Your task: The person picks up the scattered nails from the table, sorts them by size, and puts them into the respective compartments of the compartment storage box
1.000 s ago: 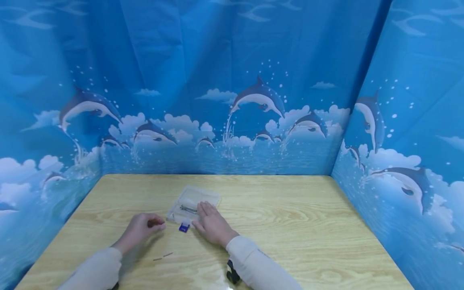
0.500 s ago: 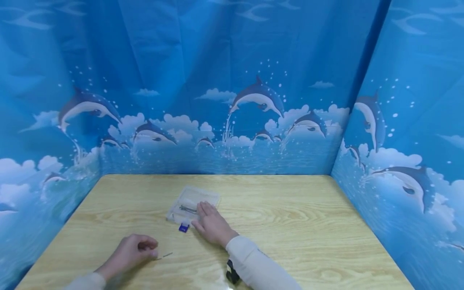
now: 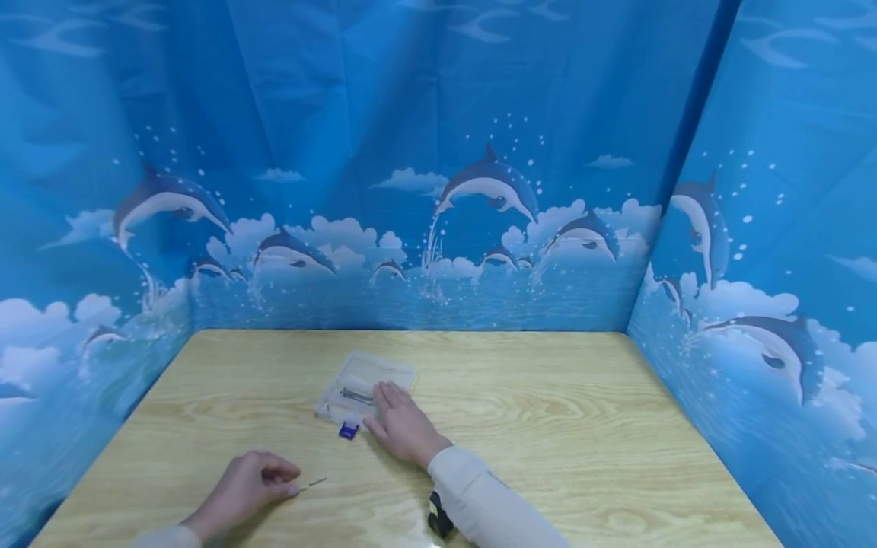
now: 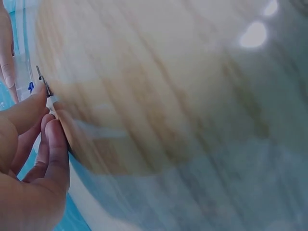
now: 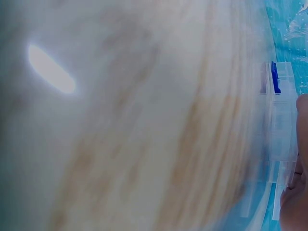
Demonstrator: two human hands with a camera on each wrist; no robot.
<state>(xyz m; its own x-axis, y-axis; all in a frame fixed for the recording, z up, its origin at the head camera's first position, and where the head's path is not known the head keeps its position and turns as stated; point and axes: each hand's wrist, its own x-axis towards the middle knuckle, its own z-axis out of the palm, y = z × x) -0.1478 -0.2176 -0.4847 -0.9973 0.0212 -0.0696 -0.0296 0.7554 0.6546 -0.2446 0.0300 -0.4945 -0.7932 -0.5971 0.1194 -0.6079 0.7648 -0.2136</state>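
My left hand (image 3: 250, 483) is low over the table, fingers bent and thumb tip at one of two thin dark pin-like pieces (image 3: 317, 481). A small gap shows between thumb and fingertips. In the left wrist view, the pieces (image 4: 44, 82) lie just past the thumb. My right hand (image 3: 404, 426) lies with fairly straight fingers on the right side of a clear plastic case (image 3: 380, 367). Thin metal pieces (image 3: 356, 395) lie in the case, partly hidden by the fingers. A small blue tag (image 3: 349, 431) is at the case's near edge. The exact kind of the pieces is too small to tell.
A wood-grain table (image 3: 548, 441) runs back to a blue dolphin-print curtain (image 3: 411, 228), which also rises along both sides. A black wrist camera (image 3: 440, 516) sits under the right sleeve. Glare whitens part of the tabletop in the wrist views.
My left hand has moved from beside the case down towards the front, to the nearer thin piece, and now covers part of it. My right hand has stayed on the case.
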